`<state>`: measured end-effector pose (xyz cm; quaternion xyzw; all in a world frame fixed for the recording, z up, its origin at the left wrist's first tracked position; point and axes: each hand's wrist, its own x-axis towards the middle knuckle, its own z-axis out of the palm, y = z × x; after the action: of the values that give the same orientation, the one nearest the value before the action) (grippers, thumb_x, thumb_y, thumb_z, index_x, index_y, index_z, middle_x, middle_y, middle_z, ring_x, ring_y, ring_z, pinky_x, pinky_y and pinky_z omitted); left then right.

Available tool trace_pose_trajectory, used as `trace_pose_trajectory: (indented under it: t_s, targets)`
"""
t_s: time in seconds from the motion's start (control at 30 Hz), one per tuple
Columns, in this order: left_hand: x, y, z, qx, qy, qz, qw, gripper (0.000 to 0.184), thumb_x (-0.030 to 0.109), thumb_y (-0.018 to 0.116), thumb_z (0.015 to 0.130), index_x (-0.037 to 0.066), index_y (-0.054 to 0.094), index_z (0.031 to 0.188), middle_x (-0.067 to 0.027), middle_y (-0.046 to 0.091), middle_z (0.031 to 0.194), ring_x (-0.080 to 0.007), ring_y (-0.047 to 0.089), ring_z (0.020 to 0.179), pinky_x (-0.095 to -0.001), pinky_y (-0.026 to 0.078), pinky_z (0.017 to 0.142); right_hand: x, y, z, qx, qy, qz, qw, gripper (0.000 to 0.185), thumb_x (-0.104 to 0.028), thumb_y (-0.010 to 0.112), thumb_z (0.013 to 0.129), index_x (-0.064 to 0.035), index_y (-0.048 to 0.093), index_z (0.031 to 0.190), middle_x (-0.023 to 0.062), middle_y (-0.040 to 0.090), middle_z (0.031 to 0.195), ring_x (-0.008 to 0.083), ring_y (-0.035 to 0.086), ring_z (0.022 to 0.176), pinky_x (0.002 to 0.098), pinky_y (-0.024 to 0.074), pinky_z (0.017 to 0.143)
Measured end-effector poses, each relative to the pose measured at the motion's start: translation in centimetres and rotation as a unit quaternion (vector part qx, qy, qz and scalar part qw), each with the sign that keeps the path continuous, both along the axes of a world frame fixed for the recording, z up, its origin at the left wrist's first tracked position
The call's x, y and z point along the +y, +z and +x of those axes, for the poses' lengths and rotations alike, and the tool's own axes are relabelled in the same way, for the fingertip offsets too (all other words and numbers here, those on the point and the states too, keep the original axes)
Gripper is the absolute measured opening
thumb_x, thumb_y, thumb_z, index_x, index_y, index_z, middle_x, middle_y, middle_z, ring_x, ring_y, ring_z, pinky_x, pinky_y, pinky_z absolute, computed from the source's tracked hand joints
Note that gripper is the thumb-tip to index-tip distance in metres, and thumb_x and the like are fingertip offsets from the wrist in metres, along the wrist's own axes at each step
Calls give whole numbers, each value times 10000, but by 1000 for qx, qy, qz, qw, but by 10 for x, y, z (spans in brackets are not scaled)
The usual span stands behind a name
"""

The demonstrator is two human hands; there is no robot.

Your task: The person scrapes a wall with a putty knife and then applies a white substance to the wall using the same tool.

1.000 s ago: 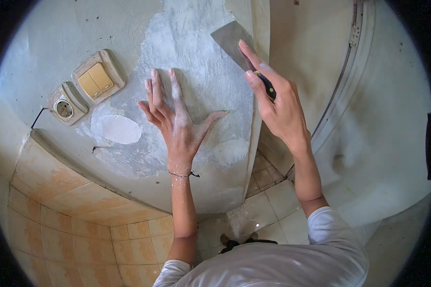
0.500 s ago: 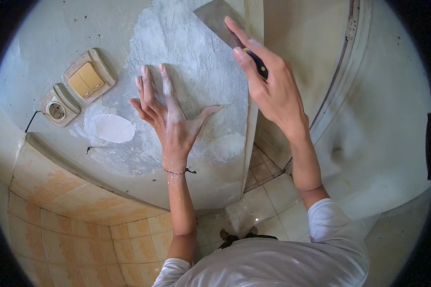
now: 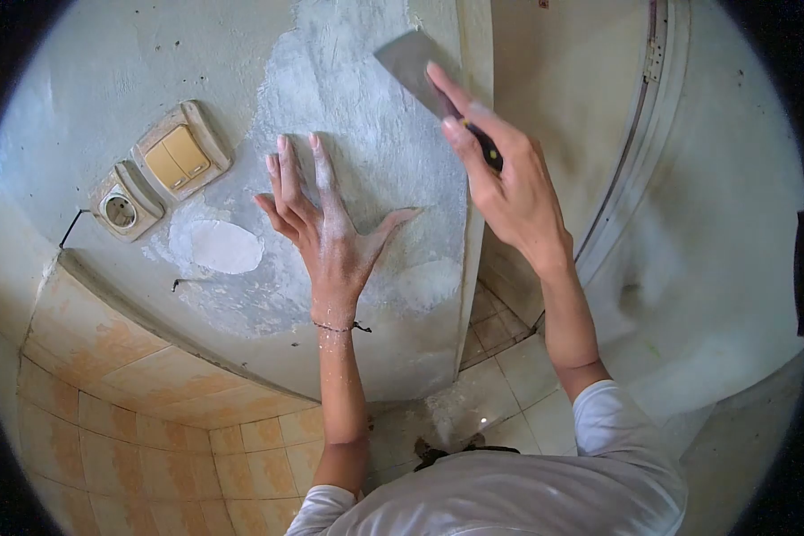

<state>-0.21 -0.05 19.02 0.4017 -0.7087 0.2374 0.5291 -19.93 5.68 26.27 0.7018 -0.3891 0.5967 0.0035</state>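
Note:
My left hand lies against the wall with its fingers spread, dusted white, and holds nothing. A dark cord circles that wrist. In my right hand is a scraper, gripped by its dark handle with a finger stretched along the blade. The wide metal blade points up and left over the whitish rough patch, near the wall's right edge. Whether the blade touches the wall cannot be told. Left of my left hand is a smooth white oval patch.
A yellowish double switch and a round socket sit on the wall at left. Orange-patterned tiles are below. A door frame stands at right, with floor tiles beneath.
The scraper and my right hand went up and left, then came back down somewhat. My left hand stays spread on the wall while the view shifts slightly.

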Motion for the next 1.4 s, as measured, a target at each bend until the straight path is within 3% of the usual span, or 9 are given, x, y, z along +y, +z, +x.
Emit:
trace_pose_trajectory:
  t_s: [0.67,0.87,0.93,0.97,1.03,1.13,1.27,1.33,1.4]
  targets:
    - [3,2,-1,-4,8,4,1000,1417,694,894,586,91,226,1680,-192,133,1739,-403,88,1607,-596,27,1287,2,1,3,-6,-1,-12,1000,462,-282,516,1105,-69,553,1513,136,605,1509,284,558,1417,349,412,1150]
    - [3,2,-1,7,-11,12,1000,1352,689,882,628,107,256,1675,-195,159,1721,-390,81,1606,-591,-4,1282,3,6,2,1,-16,23,1000,447,-259,541,1095,-71,570,1500,120,639,1475,258,674,1239,332,445,1100]
    - [3,2,-1,2,-6,13,1000,1360,693,880,625,108,248,1678,-194,158,1721,-388,82,1606,-590,-1,1281,8,-6,4,28,-76,26,996,434,-239,550,1090,-97,576,1500,133,676,1415,206,665,875,324,516,920]
    - [3,2,-1,5,-5,10,1000,1360,693,880,625,108,248,1678,-194,158,1721,-388,82,1606,-590,-1,1281,7,-3,3,30,-75,23,996,434,-239,550,1090,-97,576,1500,133,676,1415,206,665,875,324,516,920]
    - [3,2,-1,3,-6,12,1000,1365,692,882,623,109,245,1679,-194,162,1720,-388,84,1606,-589,3,1281,5,10,5,25,-81,21,996,427,-230,548,1089,-139,581,1506,151,710,1329,194,492,618,339,511,692]
    - [5,4,-1,3,-4,15,1000,1359,694,877,630,108,242,1680,-195,162,1721,-389,84,1606,-589,3,1280,4,18,11,37,-111,10,993,429,-222,547,1087,-161,580,1510,177,723,1232,210,328,525,353,436,548]
    - [4,0,1,2,-3,14,1000,1351,699,871,638,107,244,1679,-196,158,1723,-388,83,1606,-587,3,1280,11,-4,15,46,-125,38,990,435,-230,541,1090,-174,571,1520,239,705,965,237,325,510,354,420,529]
    - [3,0,1,-7,6,13,1000,1388,670,893,623,98,208,1686,-189,127,1742,-387,75,1614,-583,-1,1288,7,0,15,51,-124,42,990,502,-260,529,1084,-207,476,1581,271,585,633,463,574,540,527,434,552]
    - [4,2,1,-7,0,13,1000,1387,661,896,622,97,207,1686,-190,125,1743,-388,74,1614,-583,0,1288,4,12,21,44,-124,36,991,505,-266,527,1086,-213,470,1585,270,571,618,457,574,534,529,434,553]
